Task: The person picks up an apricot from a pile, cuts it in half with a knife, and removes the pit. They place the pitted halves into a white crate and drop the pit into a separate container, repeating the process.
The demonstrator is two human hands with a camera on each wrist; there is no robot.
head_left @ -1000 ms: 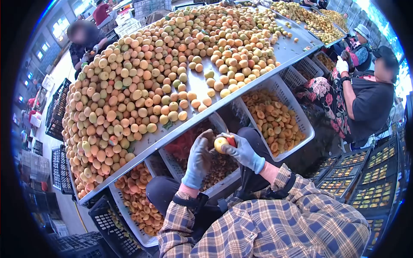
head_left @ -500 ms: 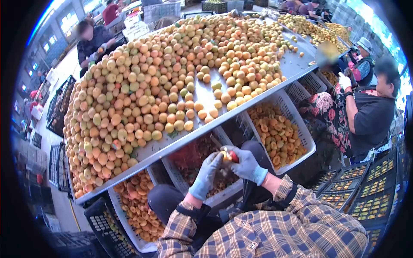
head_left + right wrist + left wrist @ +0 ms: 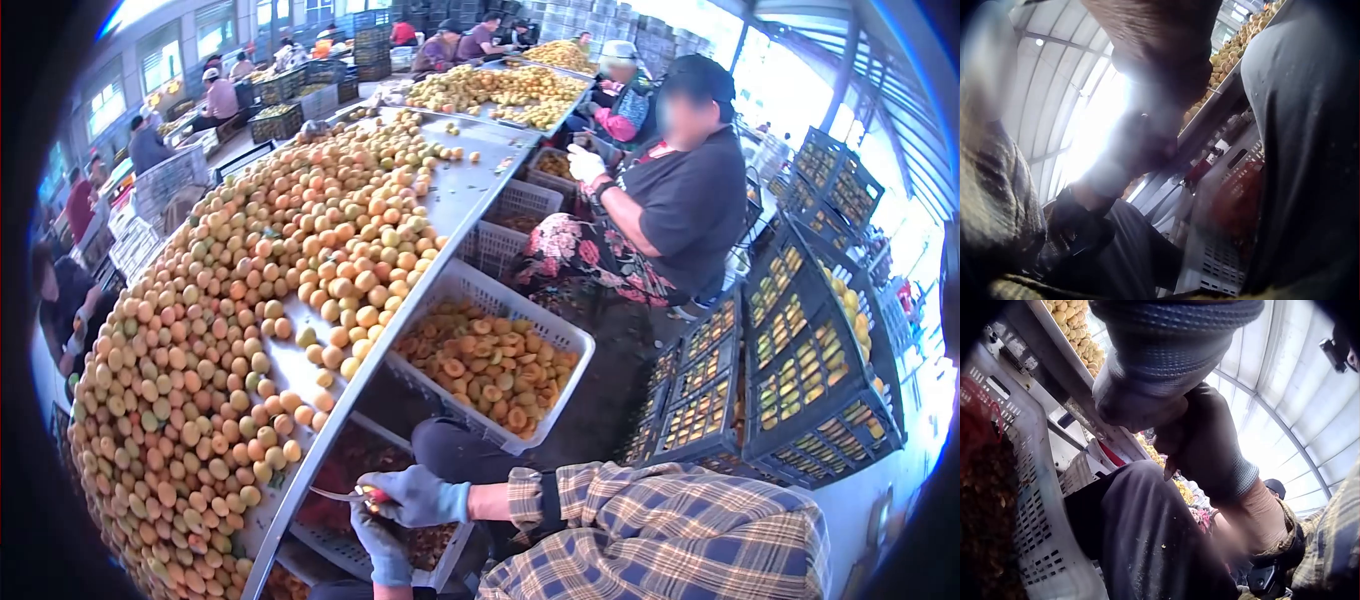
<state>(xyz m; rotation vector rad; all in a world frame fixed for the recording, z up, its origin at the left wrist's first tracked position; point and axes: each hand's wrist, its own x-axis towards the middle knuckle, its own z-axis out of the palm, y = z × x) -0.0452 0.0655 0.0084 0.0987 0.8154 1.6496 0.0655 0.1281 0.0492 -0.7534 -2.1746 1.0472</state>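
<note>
In the head view my gloved right hand [image 3: 415, 497] curls round a small red-handled tool [image 3: 376, 494], whose working end is mostly hidden by the fingers. My gloved left hand [image 3: 380, 550] is just below, fingertips right at the right hand's fingers; cannot tell whether it holds a fruit. Both hands are over a pale crate [image 3: 445, 570] of brown scraps, beside the table edge. In the left wrist view the left hand [image 3: 1147, 381] overlaps the right hand [image 3: 1207, 444]. Glare and shadow blur the hands in the right wrist view.
A metal table [image 3: 470, 160] carries a large heap of apricots [image 3: 180, 400]. Beneath its edge stands a white crate [image 3: 570, 375] of halved apricots [image 3: 490, 365]. A seated person [image 3: 680, 190] works at the right. Black crates [image 3: 820, 370] of fruit are stacked behind, nearer me.
The head view has swung to the right, so the hands appear lower and further left. The pale fruit seen between the hands a second ago no longer shows. The red-handled tool stays in the right hand.
</note>
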